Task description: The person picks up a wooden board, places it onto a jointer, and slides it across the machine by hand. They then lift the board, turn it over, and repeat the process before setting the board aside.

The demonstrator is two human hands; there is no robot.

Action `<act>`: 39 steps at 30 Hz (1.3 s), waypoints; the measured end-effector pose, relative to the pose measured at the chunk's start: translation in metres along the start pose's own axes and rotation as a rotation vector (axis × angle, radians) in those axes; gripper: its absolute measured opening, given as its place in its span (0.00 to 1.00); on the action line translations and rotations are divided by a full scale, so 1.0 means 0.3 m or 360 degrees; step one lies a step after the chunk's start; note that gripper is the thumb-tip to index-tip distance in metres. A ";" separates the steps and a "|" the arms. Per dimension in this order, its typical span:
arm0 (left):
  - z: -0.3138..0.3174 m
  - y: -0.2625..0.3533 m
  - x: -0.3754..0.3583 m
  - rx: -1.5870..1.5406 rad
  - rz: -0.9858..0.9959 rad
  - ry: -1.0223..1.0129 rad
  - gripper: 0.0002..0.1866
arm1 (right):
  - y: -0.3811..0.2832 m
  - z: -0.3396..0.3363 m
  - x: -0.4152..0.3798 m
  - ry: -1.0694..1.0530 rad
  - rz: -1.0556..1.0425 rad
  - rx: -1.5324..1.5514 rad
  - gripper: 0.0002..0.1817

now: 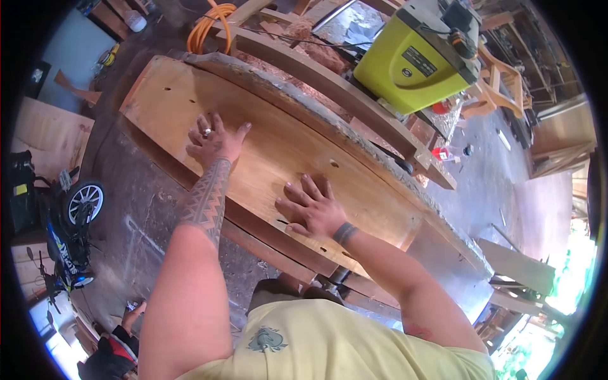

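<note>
A long, wide wooden slab (278,145) with a rough bark edge and a few small holes lies across the workspace. My left hand (215,140) rests flat on it with the fingers spread, a ring on one finger. My right hand (311,206) also lies flat on the slab, closer to its near edge, fingers apart. Neither hand holds anything.
A yellow-green machine (415,57) stands on a timber beam (329,82) behind the slab. An orange hose (209,25) coils at the top. A motorbike (66,221) is parked on the left. Another person (117,348) crouches at the lower left. Planks (516,266) lie at right.
</note>
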State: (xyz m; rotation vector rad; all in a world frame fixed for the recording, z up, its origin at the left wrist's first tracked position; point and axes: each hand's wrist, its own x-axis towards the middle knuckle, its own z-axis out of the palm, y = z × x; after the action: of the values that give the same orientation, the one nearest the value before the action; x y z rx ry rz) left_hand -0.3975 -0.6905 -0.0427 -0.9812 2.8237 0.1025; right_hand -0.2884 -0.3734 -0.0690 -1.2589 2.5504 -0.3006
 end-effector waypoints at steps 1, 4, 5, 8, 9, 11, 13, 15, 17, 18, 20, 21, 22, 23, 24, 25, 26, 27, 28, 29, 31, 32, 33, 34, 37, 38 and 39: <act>-0.012 0.002 -0.003 0.0013 0.0001 -0.0023 0.62 | 0.004 0.003 -0.001 0.0004 -0.0005 0.0009 0.42; 0.004 -0.006 0.006 0.0011 0.0020 0.0034 0.62 | 0.005 0.013 0.009 0.0034 -0.0014 0.0035 0.42; 0.011 -0.007 0.012 0.0008 0.0016 0.0036 0.62 | 0.003 0.016 0.011 0.0040 -0.0014 0.0039 0.42; 0.021 -0.012 0.036 0.0061 0.0009 0.0014 0.62 | 0.005 0.009 0.026 0.0058 -0.0031 0.0043 0.42; 0.025 -0.016 0.032 0.0054 0.0010 0.0024 0.62 | 0.003 0.014 0.025 0.0071 -0.0042 0.0042 0.42; 0.025 -0.021 0.044 0.0037 0.0002 0.0041 0.62 | 0.002 0.008 0.037 0.0071 -0.0040 0.0057 0.42; 0.043 -0.030 0.060 0.0024 0.0002 0.0057 0.63 | 0.000 0.013 0.045 0.0073 -0.0049 0.0065 0.42; 0.048 -0.038 0.078 0.0009 0.0007 0.0060 0.63 | 0.002 0.013 0.058 0.0085 -0.0065 0.0054 0.42; 0.044 -0.043 0.082 -0.0016 0.0011 0.0049 0.63 | 0.000 0.014 0.065 0.0076 -0.0066 0.0051 0.42; 0.044 -0.045 0.089 -0.0015 0.0008 0.0043 0.63 | 0.002 0.011 0.072 0.0067 -0.0067 0.0048 0.42; 0.043 -0.052 0.106 -0.0012 0.0002 0.0034 0.63 | 0.000 0.004 0.084 0.0071 -0.0071 0.0044 0.42; 0.044 -0.055 0.111 -0.0016 0.0005 0.0044 0.63 | -0.004 0.002 0.091 0.0077 -0.0071 0.0044 0.42; 0.043 -0.058 0.114 -0.0017 0.0012 0.0056 0.63 | -0.007 0.000 0.098 0.0077 -0.0068 0.0049 0.42; 0.042 -0.060 0.118 -0.0016 0.0022 0.0068 0.63 | -0.010 -0.003 0.103 0.0079 -0.0063 0.0057 0.42; 0.039 -0.063 0.122 -0.0012 0.0025 0.0062 0.63 | -0.013 -0.002 0.108 0.0078 -0.0056 0.0065 0.42; 0.037 -0.067 0.127 -0.0010 0.0027 0.0055 0.63 | -0.014 -0.001 0.114 0.0086 -0.0055 0.0068 0.42; 0.036 -0.069 0.132 -0.0009 0.0029 0.0047 0.63 | -0.017 0.000 0.120 0.0091 -0.0053 0.0071 0.42; 0.041 -0.073 0.138 -0.0006 0.0029 0.0056 0.63 | -0.019 0.002 0.123 0.0099 -0.0054 0.0068 0.42; 0.047 -0.077 0.146 -0.0003 0.0027 0.0062 0.63 | -0.021 0.003 0.127 0.0107 -0.0053 0.0065 0.42; 0.052 -0.084 0.155 0.0000 0.0023 0.0068 0.63 | -0.023 0.003 0.133 0.0113 -0.0055 0.0061 0.42; 0.011 -0.077 0.148 -0.0012 0.0024 0.0050 0.63 | -0.025 0.008 0.149 0.0122 -0.0054 0.0051 0.41; -0.003 -0.078 0.137 -0.0015 0.0021 0.0033 0.63 | -0.027 0.012 0.155 0.0118 -0.0051 0.0050 0.41; -0.002 -0.084 0.136 -0.0015 0.0021 0.0039 0.62 | -0.031 0.015 0.159 0.0111 -0.0048 0.0049 0.41; 0.000 -0.084 0.143 -0.0019 0.0022 0.0045 0.62 | -0.033 0.016 0.161 0.0102 -0.0047 0.0044 0.41; -0.012 -0.085 0.158 -0.0038 0.0010 0.0036 0.62 | -0.037 0.005 0.178 0.0095 -0.0046 0.0023 0.42; -0.013 -0.089 0.163 -0.0043 0.0004 0.0024 0.62 | -0.040 0.001 0.182 0.0089 -0.0043 0.0023 0.42; -0.006 -0.095 0.171 -0.0037 0.0003 0.0034 0.62 | -0.043 0.000 0.185 0.0082 -0.0040 0.0024 0.42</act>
State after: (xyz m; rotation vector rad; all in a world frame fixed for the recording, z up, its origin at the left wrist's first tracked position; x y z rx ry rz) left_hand -0.4197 -0.7444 -0.0498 -0.9903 2.8490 0.1260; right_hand -0.3112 -0.4255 -0.0738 -1.2946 2.5721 -0.3616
